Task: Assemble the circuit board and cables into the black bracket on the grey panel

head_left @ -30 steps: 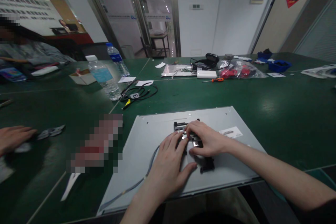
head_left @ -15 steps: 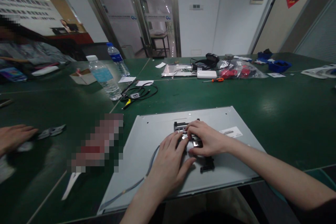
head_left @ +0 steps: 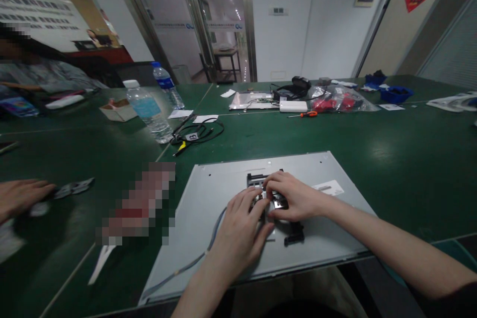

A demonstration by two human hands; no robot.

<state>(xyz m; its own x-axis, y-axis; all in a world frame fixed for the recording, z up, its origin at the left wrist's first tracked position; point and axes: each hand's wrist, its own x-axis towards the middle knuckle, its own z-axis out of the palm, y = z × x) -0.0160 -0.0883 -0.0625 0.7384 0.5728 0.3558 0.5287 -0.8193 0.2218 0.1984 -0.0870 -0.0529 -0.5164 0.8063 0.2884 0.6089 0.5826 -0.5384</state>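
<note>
A flat pale grey panel (head_left: 216, 184) lies on the green table before me, with a black-and-metal bracket (head_left: 257, 177) around its middle. My left hand (head_left: 244, 223) curls its fingertips over the bracket's left side, thumb held apart below. From the right, my right hand (head_left: 288, 194) grips a shiny metal part of the bracket with bent fingers and thumb. The fingertips of both hands nearly meet and hide most of what they hold. A black end piece (head_left: 294, 234) of the bracket shows below my right hand. A grey-blue cable (head_left: 214, 233) runs from under my left hand to the panel's near left corner.
Water bottles (head_left: 149, 112) and black cables (head_left: 197, 131) stand and lie beyond the panel. Further back are an orange screwdriver (head_left: 307, 115), a white box (head_left: 293, 106) and a plastic bag (head_left: 345, 99) with red items. Another person's hand (head_left: 24, 196) rests at left.
My left thumb and fingertips have shifted slightly, showing a little more of the metal between the hands. My right hand stays almost in place, and the panel has not moved.
</note>
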